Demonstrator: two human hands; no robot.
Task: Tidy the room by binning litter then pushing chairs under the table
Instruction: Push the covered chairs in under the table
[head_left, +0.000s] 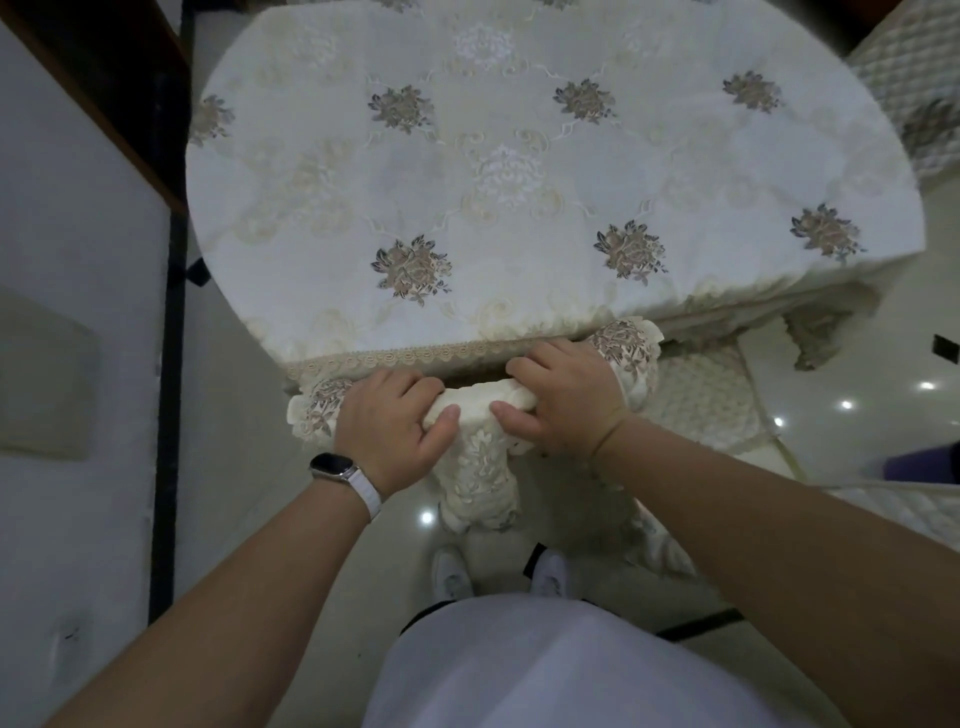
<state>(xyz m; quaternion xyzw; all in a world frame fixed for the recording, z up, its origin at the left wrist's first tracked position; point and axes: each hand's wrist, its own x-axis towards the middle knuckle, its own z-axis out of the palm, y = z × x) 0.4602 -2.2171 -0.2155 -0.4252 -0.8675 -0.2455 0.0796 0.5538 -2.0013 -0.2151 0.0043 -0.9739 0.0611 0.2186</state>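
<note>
A chair backrest (480, 400) in a cream lace cover with brown flower embroidery stands right against the near edge of the oval table (467, 182), which wears a cream floral tablecloth. My left hand (389, 426), with a watch on its wrist, grips the top of the backrest left of centre. My right hand (563, 400) grips it right of centre. The chair's seat is hidden under the tablecloth. No litter shows on the table.
A second chair with a quilted cream seat (701, 395) stands to the right, partly out from the table. A third covered chair (914, 104) is at the far right. A white wall (78, 260) runs close on the left. My shoes (452, 571) stand on glossy tile.
</note>
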